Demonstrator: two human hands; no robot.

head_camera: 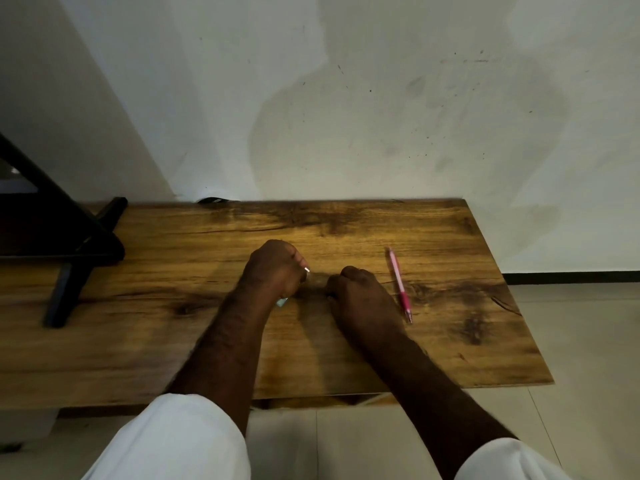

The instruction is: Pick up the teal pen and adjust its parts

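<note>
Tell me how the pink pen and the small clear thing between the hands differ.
The pink pen lies free, untouched, right of the right hand; the clear thing is held by both hands, left hand included. The pen shows whole; the clear thing is mostly hidden, its kind unclear. Both are over the wooden table.

both hands [275, 268] [356, 292] curled, close together

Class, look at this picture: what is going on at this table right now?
A person in white sleeves works at a wooden table. The left hand and right hand are curled close together over something small and partly clear between them; what it is cannot be told. A pink pen lies untouched right of the right hand.
</note>
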